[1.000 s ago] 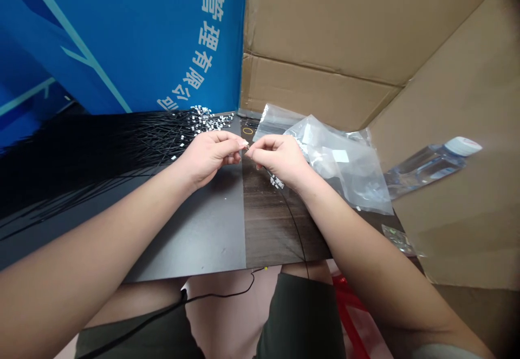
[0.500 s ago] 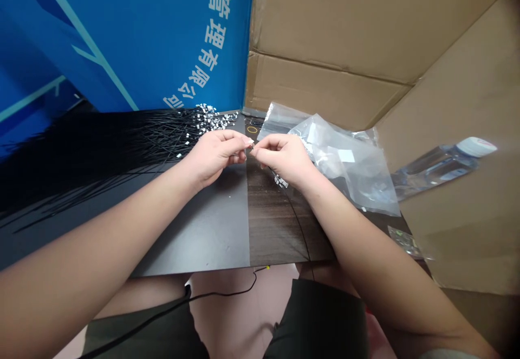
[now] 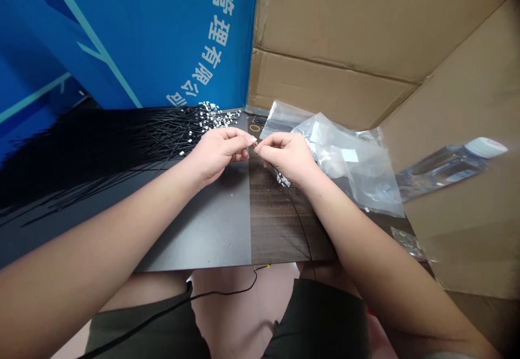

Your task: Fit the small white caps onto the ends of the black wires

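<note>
My left hand [image 3: 222, 152] and my right hand [image 3: 289, 156] meet fingertip to fingertip over the seam of the dark table. Thumb and forefinger of each are pinched together. What sits between the left fingertips is too small to make out. From beneath the right hand a thin black wire [image 3: 303, 224] runs down across the wood-grain surface and over the front edge; its upper end is hidden by the fingers. Small white connectors [image 3: 283, 179] lie in a cluster just under the right hand. Left of my hands spreads a big bundle of black wires [image 3: 122, 131] with white connector ends [image 3: 211, 114].
Clear plastic bags [image 3: 349, 172] lie right of my hands. A water bottle [image 3: 450, 167] is beside them, near a cardboard wall [image 3: 467, 240]. A small bag of parts [image 3: 407, 241] sits at the right edge. A black cable [image 3: 219, 293] crosses above my lap.
The whole view has shifted slightly. Both hands keep the same pinched pose, fingertips together, with hardly any movement between them.
</note>
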`<state>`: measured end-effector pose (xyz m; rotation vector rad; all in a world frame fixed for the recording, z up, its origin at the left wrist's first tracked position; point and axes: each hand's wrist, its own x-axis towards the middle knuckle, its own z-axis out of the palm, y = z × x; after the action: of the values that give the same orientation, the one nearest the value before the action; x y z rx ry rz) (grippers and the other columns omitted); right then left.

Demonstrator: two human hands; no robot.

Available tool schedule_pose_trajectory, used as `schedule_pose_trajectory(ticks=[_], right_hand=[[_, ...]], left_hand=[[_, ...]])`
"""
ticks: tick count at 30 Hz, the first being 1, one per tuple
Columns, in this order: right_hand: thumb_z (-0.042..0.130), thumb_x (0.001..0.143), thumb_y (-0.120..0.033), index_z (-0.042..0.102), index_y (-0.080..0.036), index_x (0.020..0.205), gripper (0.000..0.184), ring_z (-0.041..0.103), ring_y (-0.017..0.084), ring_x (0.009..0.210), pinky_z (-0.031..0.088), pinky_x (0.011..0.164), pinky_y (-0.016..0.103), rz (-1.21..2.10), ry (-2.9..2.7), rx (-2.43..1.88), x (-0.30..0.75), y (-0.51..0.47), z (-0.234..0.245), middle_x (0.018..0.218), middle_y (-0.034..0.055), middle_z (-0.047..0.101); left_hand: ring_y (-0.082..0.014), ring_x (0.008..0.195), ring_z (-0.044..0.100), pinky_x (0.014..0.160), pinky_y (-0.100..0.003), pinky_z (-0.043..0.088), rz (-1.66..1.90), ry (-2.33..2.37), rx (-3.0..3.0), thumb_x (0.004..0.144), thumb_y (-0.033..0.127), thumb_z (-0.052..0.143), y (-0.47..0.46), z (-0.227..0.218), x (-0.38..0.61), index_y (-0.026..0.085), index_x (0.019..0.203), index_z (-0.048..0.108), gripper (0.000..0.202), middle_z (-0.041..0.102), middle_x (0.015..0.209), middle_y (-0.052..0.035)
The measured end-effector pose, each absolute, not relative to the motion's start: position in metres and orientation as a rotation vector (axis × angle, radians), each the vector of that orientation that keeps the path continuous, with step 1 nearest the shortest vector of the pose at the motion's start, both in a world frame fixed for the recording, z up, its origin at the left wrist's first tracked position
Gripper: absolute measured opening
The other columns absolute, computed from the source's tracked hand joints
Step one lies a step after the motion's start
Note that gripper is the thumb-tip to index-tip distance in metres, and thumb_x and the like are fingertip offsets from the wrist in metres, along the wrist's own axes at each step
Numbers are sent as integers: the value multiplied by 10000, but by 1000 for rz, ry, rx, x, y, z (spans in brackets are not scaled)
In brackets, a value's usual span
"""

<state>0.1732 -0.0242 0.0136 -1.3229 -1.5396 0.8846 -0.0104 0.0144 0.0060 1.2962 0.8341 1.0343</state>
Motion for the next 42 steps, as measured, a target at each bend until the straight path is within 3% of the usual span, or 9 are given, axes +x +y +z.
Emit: schedule_pose_trajectory(ticks=[21,42], right_hand=[[699,810,-279,713,-176,732,130,480,81,518,364,521,259,898,-1424,-1278,167,-23,7,624,-14,674],[671,809,-236,709,-187,725,105,522,105,581,397,585,273,804,-1524,-1274,166,-24,7,625,-22,655]], left_hand=[[-106,646,569,656,-260,476,1121,839,1187,714,316,903,11,-3,-5,173,758,772,199,652,682,-10],[-110,631,562,648,-263,464,1152,861,1252,718,318,874,8,-2,-2,171,752,760,189,649,673,-5]])
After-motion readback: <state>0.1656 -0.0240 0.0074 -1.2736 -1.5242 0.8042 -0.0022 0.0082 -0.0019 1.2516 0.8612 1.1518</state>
